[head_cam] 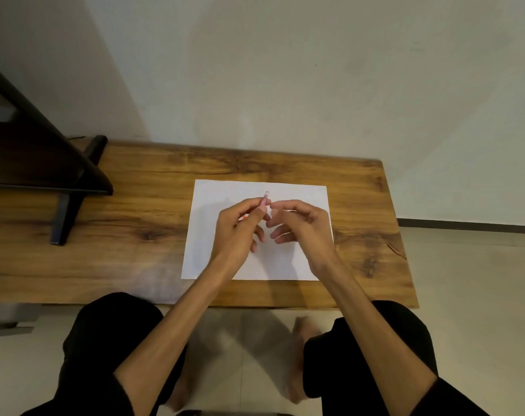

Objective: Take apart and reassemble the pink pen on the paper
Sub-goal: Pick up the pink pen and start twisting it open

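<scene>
A white sheet of paper [300, 193] lies on the wooden table. Above its middle, my left hand [240, 232] grips the pink pen [264, 200], which sticks up and away past my fingers with its pale far end free. A small orange bit shows at the near side of that hand. My right hand [297, 225] sits just right of the pen, its thumb and forefinger pinched close beside the barrel near the top. I cannot tell whether those fingertips touch the pen or hold a small part. My hands hide most of the pen.
The wooden table [135, 205] runs left to right, with a pale wall behind it. A dark stand [72, 187] occupies the table's left end. My knees in dark trousers and bare feet are below the near edge.
</scene>
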